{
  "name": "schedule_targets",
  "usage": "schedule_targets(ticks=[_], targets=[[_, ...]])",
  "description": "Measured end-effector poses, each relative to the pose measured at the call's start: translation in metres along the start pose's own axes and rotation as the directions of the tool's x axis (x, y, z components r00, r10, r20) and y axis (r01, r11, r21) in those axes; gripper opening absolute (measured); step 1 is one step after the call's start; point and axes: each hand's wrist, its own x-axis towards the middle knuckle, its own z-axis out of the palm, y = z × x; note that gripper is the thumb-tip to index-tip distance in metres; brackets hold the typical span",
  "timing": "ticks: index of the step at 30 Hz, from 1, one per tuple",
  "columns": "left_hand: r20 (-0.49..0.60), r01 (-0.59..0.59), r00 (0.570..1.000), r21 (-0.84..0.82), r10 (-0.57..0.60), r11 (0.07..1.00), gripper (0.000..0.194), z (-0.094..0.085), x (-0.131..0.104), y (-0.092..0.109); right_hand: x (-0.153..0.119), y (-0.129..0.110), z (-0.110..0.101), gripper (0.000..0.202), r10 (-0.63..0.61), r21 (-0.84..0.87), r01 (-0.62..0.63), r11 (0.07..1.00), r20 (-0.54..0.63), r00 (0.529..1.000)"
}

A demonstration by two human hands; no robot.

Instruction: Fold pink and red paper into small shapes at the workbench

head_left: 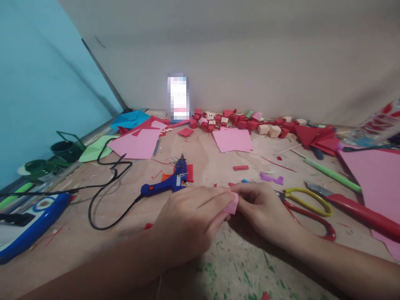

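Note:
Between my two hands is a small folded piece of pink paper (232,204). My left hand (193,216) is closed around it from the left, fingers pressed together and covering most of it. The fingertips of my right hand (262,208) pinch its right edge. A blue hot glue gun (164,184) lies just beyond my left hand, its nozzle facing away. Close to my right wrist are scissors (308,204) with one yellow and one red handle loop.
Small red and cream paper cubes (240,121) line the back. Pink sheets (233,139) lie in front of them. A red-handled cutter (362,212) and green stick (333,174) are at right. The black cord (103,228) loops leftward near a blue-white power strip (34,227). A lit phone (179,98) stands behind.

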Motion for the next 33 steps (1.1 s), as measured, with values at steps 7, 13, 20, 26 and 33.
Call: schedule_targets(ticks=[7,13,20,26,33], targets=[[-0.014,0.017,1.0,0.01,-0.017,1.0,0.016,0.0008,0.0005,0.0005,0.0014,-0.0055,-0.0012,0.016,-0.034,-0.058,0.033,0.998,-0.004,0.999],[-0.02,0.016,1.0,-0.001,-0.016,1.0,0.017,-0.0001,0.0013,0.0003,0.0007,0.0006,-0.0014,0.015,-0.013,0.009,0.012,1.0,0.004,1.0],[-0.033,0.01,0.999,-0.027,-0.011,1.0,0.015,-0.0001,0.0022,0.0015,0.0016,0.0033,-0.0015,0.021,0.014,0.017,-0.014,1.0,0.001,1.0],[-0.079,0.083,0.993,0.001,-0.082,0.997,0.022,0.0006,0.0023,-0.0018,0.0016,0.0012,-0.0006,0.018,0.012,0.101,-0.014,0.995,0.026,1.0],[-0.058,0.408,0.9,-0.24,-0.432,0.881,0.027,-0.0027,0.0044,-0.0054,0.0016,-0.0035,-0.0002,0.034,-0.068,0.295,0.093,0.951,-0.094,0.993]])
